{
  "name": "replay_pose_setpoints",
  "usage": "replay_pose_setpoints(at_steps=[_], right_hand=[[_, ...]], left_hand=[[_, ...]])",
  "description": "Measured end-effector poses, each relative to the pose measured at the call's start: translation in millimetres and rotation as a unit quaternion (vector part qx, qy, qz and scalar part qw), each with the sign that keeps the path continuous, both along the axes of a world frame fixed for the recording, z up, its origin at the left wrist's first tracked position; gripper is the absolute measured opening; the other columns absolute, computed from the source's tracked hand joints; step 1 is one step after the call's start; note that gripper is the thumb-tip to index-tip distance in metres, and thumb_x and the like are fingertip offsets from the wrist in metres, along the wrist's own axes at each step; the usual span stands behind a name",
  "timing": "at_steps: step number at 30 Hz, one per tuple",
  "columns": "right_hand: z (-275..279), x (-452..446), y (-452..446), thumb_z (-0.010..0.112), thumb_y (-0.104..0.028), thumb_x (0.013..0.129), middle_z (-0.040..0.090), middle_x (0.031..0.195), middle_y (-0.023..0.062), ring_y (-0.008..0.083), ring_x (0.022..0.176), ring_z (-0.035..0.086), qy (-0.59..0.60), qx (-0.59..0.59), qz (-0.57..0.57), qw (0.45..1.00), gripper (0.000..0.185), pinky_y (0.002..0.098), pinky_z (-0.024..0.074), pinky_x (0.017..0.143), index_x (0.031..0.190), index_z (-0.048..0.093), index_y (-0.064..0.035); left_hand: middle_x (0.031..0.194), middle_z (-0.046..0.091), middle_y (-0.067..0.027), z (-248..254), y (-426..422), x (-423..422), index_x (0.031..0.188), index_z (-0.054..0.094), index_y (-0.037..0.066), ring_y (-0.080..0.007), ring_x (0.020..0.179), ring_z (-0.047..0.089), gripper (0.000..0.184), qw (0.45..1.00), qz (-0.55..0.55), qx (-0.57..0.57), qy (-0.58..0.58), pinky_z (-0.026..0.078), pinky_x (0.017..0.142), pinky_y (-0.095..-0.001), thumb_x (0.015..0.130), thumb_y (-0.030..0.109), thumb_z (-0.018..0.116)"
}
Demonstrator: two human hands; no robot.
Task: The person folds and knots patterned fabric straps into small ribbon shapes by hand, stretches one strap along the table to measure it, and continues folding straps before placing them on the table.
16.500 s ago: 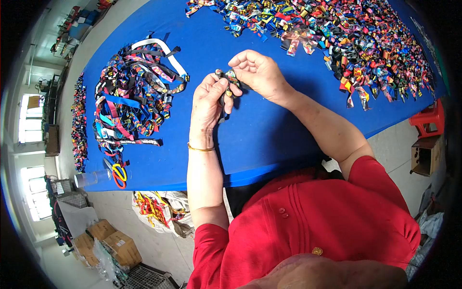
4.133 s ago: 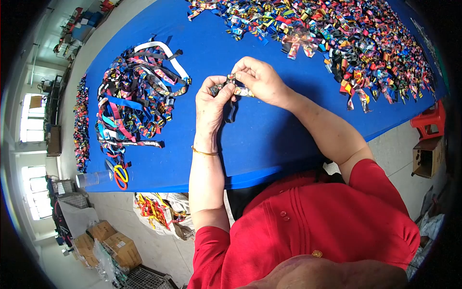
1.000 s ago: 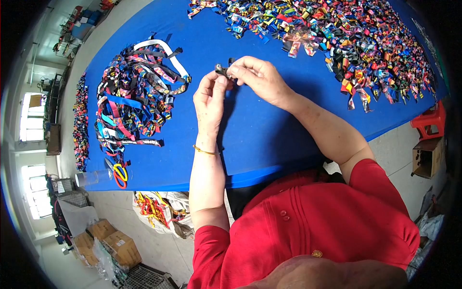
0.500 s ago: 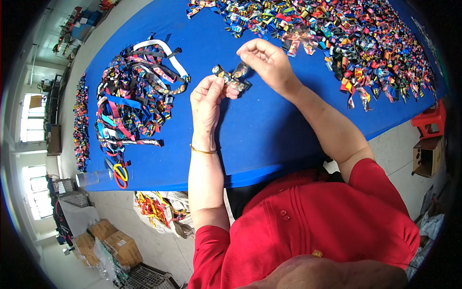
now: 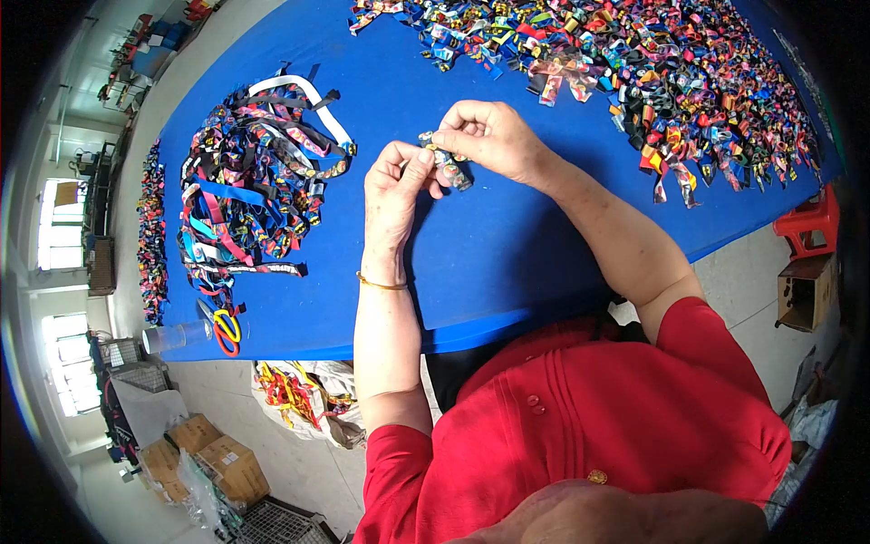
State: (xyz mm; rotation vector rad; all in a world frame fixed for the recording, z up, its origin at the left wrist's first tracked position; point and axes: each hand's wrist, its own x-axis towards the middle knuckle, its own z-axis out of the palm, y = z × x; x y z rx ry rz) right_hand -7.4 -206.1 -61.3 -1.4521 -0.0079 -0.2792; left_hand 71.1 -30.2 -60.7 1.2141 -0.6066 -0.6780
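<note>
A dark patterned ribbon [image 5: 452, 172], folded into a small bunch, is held between my two hands above the blue tablecloth [image 5: 507, 263]. My left hand [image 5: 395, 186] pinches its left side with thumb and forefinger. From the upper right, my right hand [image 5: 497, 143] closes its fingertips on the ribbon's top. Fingers hide part of the folds. To the left lies a tangled pile of long printed ribbons [image 5: 254, 177]. A large heap of short, looped ribbon pieces [image 5: 662, 82] covers the table's far right.
Scissors with red and yellow handles [image 5: 225, 332] lie at the table's near left edge beside a clear cylinder [image 5: 177, 338]. A row of ribbon pieces [image 5: 152, 236] runs along the left edge. A bag of red and yellow ribbons [image 5: 304, 399] stands on the floor below.
My right hand has moved down and left, closer to my left hand. The ribbon end that stood up between them is now folded down, and the bunch looks more compact.
</note>
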Motion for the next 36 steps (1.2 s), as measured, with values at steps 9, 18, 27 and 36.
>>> replay_pose_setpoints(at_steps=[9,18,27,36], right_hand=[[-3,1,0,0.068,-0.013,0.096,0.072,0.078,0.0088,0.0109,0.069,0.068,0.014,-0.015,-0.01,1.0,0.017,0.0256,0.0548,0.061,0.09,0.064,0.0023],[2,-1,2,0.067,-0.011,0.096,0.071,0.081,0.0105,0.0124,0.069,0.069,0.022,0.03,0.01,0.999,0.015,0.0262,0.0555,0.061,0.094,0.062,0.0032],[-13,6,3,0.065,-0.011,0.097,0.07,0.084,0.0076,0.009,0.074,0.065,-0.017,0.036,-0.037,0.999,0.014,0.0259,0.054,0.065,0.095,0.062,0.0024],[-20,10,-2,0.065,-0.014,0.099,0.069,0.089,0.006,0.0077,0.082,0.063,-0.014,0.016,-0.033,0.999,0.016,0.025,0.052,0.071,0.098,0.061,0.0012]], left_hand=[[0.084,0.07,-0.0097,-2,1,0,0.094,0.06,0.002,-0.0124,0.07,0.063,0.014,1.0,0.004,-0.001,-0.016,0.052,0.065,-0.0244,0.099,0.014,0.064],[0.087,0.071,-0.0119,-3,0,0,0.095,0.06,0.0,-0.0164,0.075,0.068,0.013,1.0,0.002,-0.002,-0.014,0.056,0.073,-0.0287,0.098,0.012,0.065],[0.088,0.071,-0.0139,0,0,-2,0.09,0.057,0.001,-0.0179,0.074,0.069,0.015,1.0,0.006,-0.012,0.005,0.058,0.072,-0.0297,0.093,0.005,0.071],[0.088,0.07,-0.0145,-5,0,2,0.087,0.057,0.002,-0.0165,0.073,0.067,0.015,0.997,0.066,-0.043,-0.003,0.058,0.07,-0.0302,0.091,0.0,0.071]])
